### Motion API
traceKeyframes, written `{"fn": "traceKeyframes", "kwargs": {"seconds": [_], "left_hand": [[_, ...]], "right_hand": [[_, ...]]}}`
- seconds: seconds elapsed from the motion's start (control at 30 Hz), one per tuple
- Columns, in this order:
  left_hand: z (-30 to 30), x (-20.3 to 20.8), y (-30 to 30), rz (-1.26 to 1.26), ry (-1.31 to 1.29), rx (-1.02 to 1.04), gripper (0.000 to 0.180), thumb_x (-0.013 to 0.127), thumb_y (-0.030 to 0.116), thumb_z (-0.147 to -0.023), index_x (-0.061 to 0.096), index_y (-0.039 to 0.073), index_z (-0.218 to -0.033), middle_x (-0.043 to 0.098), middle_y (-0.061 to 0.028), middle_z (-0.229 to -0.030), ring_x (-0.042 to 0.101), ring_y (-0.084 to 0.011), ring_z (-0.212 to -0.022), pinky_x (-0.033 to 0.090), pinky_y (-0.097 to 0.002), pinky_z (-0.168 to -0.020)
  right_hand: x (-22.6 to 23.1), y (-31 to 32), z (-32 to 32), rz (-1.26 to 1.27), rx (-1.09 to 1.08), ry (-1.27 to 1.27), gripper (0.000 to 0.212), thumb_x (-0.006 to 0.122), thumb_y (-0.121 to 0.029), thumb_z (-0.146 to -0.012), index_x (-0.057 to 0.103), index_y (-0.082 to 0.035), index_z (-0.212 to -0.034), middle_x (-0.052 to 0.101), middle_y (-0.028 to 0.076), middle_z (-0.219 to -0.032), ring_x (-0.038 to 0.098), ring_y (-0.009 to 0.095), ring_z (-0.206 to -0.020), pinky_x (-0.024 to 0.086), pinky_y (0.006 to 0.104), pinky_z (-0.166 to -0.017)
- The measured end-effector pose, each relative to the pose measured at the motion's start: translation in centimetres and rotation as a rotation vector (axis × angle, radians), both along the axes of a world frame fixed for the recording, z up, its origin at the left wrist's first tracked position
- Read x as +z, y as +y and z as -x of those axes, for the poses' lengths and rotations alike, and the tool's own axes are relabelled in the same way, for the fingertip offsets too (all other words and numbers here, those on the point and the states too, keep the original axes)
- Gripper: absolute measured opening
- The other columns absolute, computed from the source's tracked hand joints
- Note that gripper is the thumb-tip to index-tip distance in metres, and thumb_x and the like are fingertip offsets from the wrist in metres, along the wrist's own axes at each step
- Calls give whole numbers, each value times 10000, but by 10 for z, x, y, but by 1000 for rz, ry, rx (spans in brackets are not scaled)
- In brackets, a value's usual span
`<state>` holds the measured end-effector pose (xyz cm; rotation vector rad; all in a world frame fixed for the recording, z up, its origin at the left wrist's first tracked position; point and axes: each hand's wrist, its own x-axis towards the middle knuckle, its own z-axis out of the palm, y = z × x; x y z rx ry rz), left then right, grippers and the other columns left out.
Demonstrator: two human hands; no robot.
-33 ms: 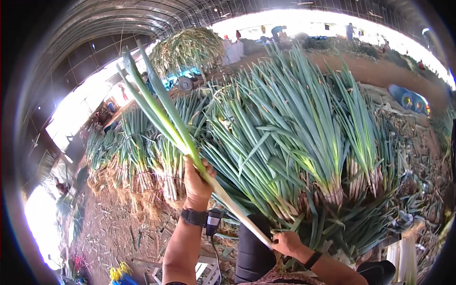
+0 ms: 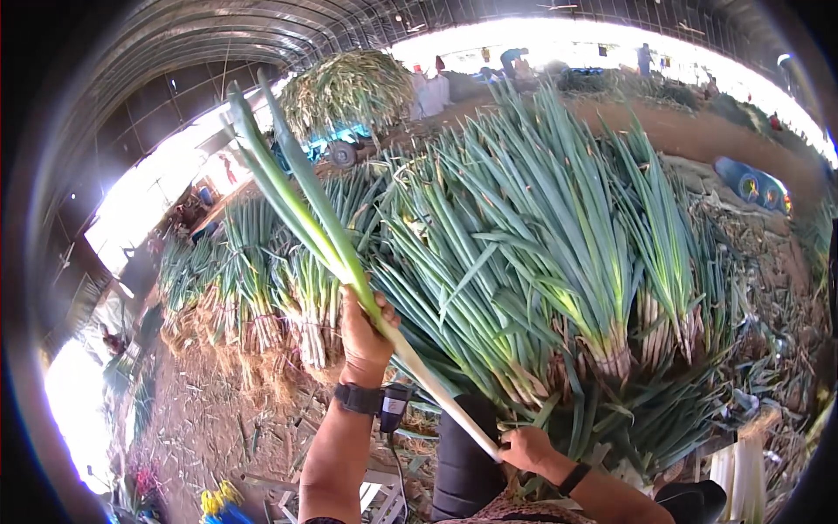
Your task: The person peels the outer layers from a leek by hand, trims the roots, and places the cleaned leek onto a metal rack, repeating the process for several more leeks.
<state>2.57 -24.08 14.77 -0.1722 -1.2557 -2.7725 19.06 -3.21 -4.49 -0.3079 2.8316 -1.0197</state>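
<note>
A long green onion (image 2: 425, 377) slants across my front, its green leaves up at the left and its white root end low at the right. My left hand (image 2: 367, 336) wraps round the stalk where the green turns white. At the bottom tip my right hand (image 2: 526, 450) pinches the white end, its fingers partly hidden from view. Right behind the stalk leans a large heap of unpeeled green onions (image 2: 524, 253), leaves upward and pale ends toward me. A few peeled white stalks (image 2: 742, 485) lie at the lower right.
Tied bundles of green onions (image 2: 253, 288) with roots stand at the left. Cut leaves litter the ground (image 2: 201, 410). A loaded cart (image 2: 345, 105) stands at the back, blue rolls (image 2: 751, 183) at the far right. Distant people work under the arched roof.
The leaf tips of the green onion have shifted very slightly to the right. Both hands keep the same hold.
</note>
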Motion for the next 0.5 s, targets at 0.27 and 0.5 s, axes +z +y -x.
{"fn": "traceKeyframes", "kwargs": {"seconds": [0.27,0.5], "left_hand": [[7,-9,0,-65,35,-64,403,384,472,-907,496,115,-1055,458,-7,-731,431,-134,-625,400,-281,-590],[-4,-29,-3,-243,-33,-198,309,399,374,-907,521,98,-977,548,-43,-824,520,-199,-749,418,-373,-737]], "right_hand": [[3,9,-1,225,85,-95,428,635,-375,-726,624,-8,-947,638,173,-781,615,345,-706,498,372,-650],[-41,19,-29,322,-203,61,421,655,-317,-750,569,0,-1012,633,190,-764,631,325,-683,506,383,-621]]}}
